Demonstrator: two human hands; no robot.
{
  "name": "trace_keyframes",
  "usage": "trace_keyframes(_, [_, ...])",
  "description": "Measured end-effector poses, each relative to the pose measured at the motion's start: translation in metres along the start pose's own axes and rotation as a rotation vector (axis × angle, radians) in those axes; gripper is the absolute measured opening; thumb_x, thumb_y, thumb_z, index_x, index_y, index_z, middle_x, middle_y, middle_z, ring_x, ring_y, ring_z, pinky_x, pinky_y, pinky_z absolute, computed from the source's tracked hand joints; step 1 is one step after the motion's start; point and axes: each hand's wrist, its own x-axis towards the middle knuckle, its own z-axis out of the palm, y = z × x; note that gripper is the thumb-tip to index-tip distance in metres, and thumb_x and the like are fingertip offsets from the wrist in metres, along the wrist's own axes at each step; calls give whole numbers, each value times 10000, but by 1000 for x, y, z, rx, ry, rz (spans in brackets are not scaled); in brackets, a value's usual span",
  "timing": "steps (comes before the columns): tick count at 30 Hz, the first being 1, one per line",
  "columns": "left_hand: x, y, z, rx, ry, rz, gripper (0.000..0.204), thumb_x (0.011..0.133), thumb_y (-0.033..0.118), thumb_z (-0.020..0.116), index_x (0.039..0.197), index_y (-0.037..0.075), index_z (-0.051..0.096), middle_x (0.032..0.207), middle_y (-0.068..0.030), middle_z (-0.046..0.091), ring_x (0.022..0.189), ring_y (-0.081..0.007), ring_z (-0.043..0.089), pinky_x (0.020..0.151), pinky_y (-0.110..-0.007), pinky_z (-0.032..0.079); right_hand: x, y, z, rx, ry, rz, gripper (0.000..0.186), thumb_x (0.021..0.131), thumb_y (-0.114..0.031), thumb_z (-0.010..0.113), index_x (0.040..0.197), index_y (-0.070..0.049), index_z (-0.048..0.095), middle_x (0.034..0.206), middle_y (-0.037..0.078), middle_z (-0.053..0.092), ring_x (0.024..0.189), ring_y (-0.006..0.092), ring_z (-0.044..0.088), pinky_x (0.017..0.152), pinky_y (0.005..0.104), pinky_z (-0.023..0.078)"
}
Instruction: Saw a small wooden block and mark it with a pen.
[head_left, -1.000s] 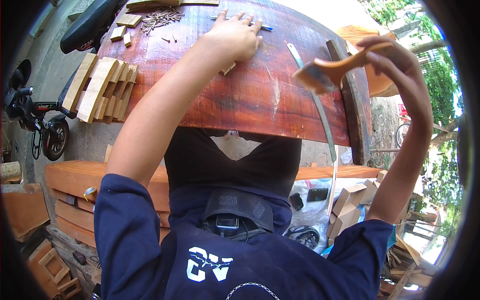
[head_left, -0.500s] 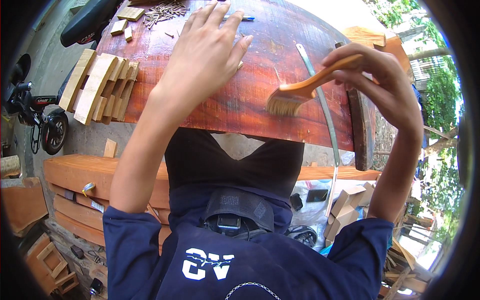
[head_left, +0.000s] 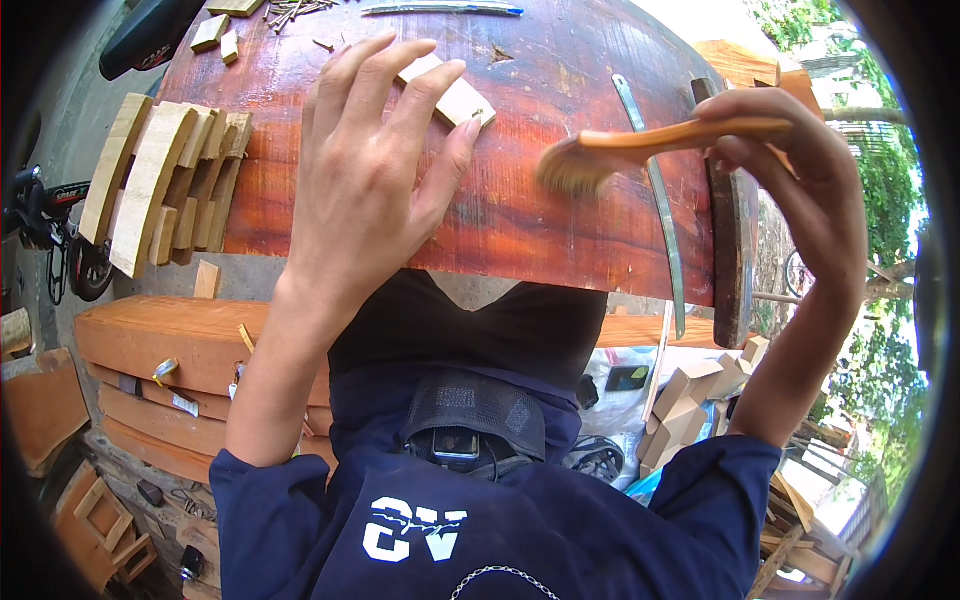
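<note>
My right hand (head_left: 800, 165) grips a wooden-handled brush (head_left: 640, 147) by the end of its handle. The brush's pale bristles hang down at the left, blurred, over the reddish-brown tabletop (head_left: 560, 235). My left hand (head_left: 380, 170) is open, fingers spread, above the left part of the table. Just past its fingers and thumb lies a small pale wooden block (head_left: 460, 103), partly covered by the fingers; whether they touch it I cannot tell. A small nail-like piece shows at the block's near corner.
Curved wooden pieces (head_left: 160, 190) are stacked at the table's left edge. A pen (head_left: 440, 10), nails (head_left: 290, 14) and small wood offcuts (head_left: 209, 33) lie at the back. A long metal strip (head_left: 655, 205) lies beside a dark wooden bar (head_left: 732, 235) at the right. Planks (head_left: 170, 330) lie below.
My left hand has drawn nearer and lower, uncovering the wooden block. The brush has swung more level and its bristles have risen slightly. My right hand has shifted a little right.
</note>
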Motion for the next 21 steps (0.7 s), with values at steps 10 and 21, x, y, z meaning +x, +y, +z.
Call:
trace_keyframes(10, [-2,6,1,18,-58,-28,390,972,199,784,1345,96,735,1484,-106,633,1473,-344,505,1219,-494,419,-44,-31,-52,-15,-309,152,295,781,13,774,1074,4,809,942,117,829,804,232,760,758,340,579])
trace_keyframes(21, [-3,5,3,31,-70,-16,389,974,165,767,1353,88,731,1504,-117,618,1482,-345,495,1226,-493,426,-34,3,-26,130,48,197,267,955,33,742,1221,52,757,1172,143,783,1030,217,771,877,337,622])
